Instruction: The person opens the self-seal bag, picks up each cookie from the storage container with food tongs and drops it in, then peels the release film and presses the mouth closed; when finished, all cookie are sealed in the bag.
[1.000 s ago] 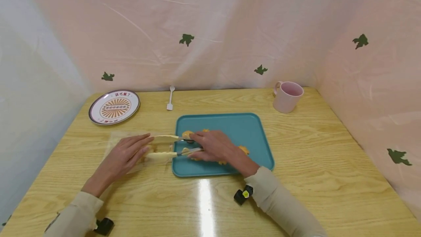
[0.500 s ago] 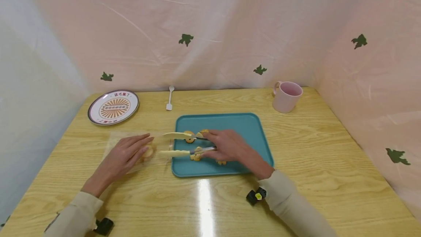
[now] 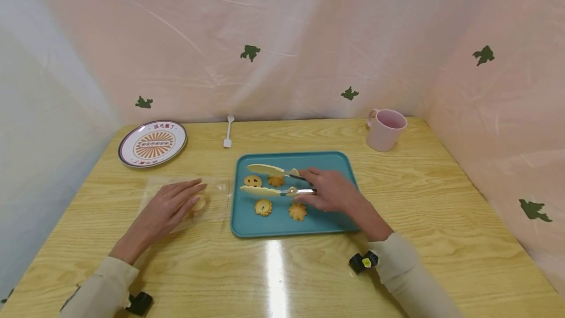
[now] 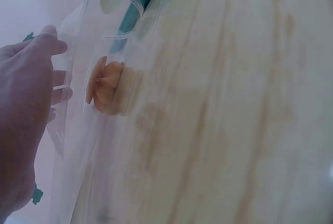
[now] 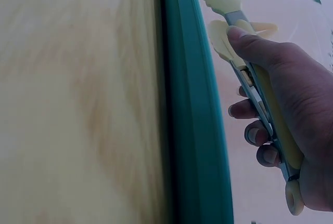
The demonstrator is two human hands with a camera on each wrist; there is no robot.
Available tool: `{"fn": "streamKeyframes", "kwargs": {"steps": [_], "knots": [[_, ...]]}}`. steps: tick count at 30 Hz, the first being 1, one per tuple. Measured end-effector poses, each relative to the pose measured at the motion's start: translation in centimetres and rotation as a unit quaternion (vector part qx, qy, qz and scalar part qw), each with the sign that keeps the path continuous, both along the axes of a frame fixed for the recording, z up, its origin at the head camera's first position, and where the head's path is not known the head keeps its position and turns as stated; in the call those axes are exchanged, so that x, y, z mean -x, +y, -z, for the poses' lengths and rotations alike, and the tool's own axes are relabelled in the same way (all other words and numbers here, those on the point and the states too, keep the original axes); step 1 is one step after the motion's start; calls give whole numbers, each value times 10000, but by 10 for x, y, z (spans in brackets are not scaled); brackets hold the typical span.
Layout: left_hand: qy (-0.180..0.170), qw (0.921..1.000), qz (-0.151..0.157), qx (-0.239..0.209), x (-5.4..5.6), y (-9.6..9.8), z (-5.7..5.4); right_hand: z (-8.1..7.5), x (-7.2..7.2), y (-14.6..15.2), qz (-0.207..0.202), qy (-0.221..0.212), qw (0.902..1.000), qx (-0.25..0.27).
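Observation:
My right hand [image 3: 328,190] holds metal tongs [image 3: 265,169] with pale yellow tips, spread apart with nothing between them, above the teal tray [image 3: 309,161]. In the right wrist view, the thumb and curled fingers go round the tongs [image 5: 276,120]. Beneath them lie several cookies, among them a pretzel-shaped cookie [image 3: 252,181] and a flower-shaped cookie [image 3: 297,211]. My left hand [image 3: 169,205] holds up the film of a clear plastic bag [image 3: 218,198] left of the tray; its fingertips are partly seen through the film. Inside the bag are cookies [image 4: 109,86], partly covered by the hand in the head view.
A white patterned plate [image 3: 152,144] sits at the back left of the wooden table [image 3: 419,195]. Behind the tray lies a small white spoon-like utensil [image 3: 228,131]. At the back right stands a pink mug [image 3: 385,131]. Cloth hangs around the table.
My right hand has drawn the tongs rightward, away from the bag and over the tray, uncovering more cookies. The left hand stays in place at the bag.

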State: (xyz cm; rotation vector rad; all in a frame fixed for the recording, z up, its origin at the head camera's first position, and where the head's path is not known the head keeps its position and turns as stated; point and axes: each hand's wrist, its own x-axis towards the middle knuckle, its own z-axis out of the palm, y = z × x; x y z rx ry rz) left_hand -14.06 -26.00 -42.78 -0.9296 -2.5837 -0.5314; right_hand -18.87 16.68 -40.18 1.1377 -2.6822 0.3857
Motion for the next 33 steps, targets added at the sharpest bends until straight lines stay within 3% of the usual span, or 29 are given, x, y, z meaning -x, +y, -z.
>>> {"fn": "streamKeyframes", "kwargs": {"steps": [15,23,33], "knots": [[189,9997,122,-99,2,-2,1,3,-2,52,582,201,9980,-128],[218,9995,181,-105,2,-2,2,6,-5,59,489,316,9981,-199],[183,9996,157,-110,2,-3,2,6,-4,54,531,111,9982,-255]]}}
